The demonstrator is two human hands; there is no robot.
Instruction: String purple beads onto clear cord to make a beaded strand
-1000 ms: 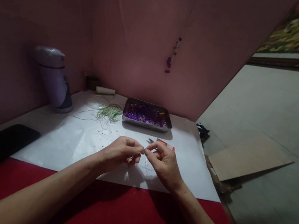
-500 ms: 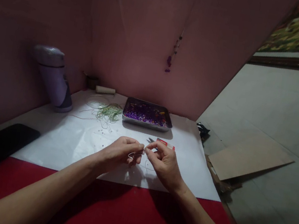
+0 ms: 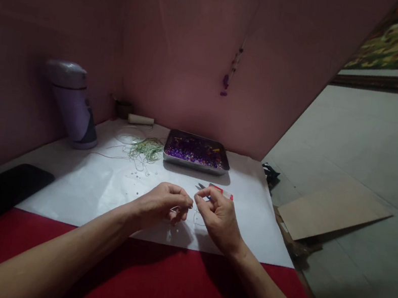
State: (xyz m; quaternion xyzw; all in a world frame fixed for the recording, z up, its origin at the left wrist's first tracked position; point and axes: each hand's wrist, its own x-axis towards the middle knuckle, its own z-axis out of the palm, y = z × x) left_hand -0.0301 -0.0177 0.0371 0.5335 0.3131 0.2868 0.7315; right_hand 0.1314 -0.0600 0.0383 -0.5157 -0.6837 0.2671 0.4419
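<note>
Over the white sheet, my left hand [image 3: 163,207] is closed, thumb and forefinger pinched on a thin pale string [image 3: 174,210] that loops under its fingers. Just to the right, my right hand [image 3: 218,219] makes a similar pinch, and a strand of the string hangs below its fingertips. The two sets of fingertips almost meet. Whether a small bead sits between them is too small to tell. Behind my right hand lie red-handled scissors or snips [image 3: 220,192], partly covered. Clear droplet-like bits show beneath my left hand.
A metal tray [image 3: 196,167] of purple beads stands at the back. Left of it lie tangled green threads [image 3: 147,149], loose beads [image 3: 136,175] and a purple bottle [image 3: 74,111]. A black object [image 3: 19,184] lies at left. A beaded strand [image 3: 226,79] hangs on the pink wall.
My left fingertips have moved slightly right and down, and the fingers have shifted on the string. My right hand stays nearly in place. Nothing else has visibly moved.
</note>
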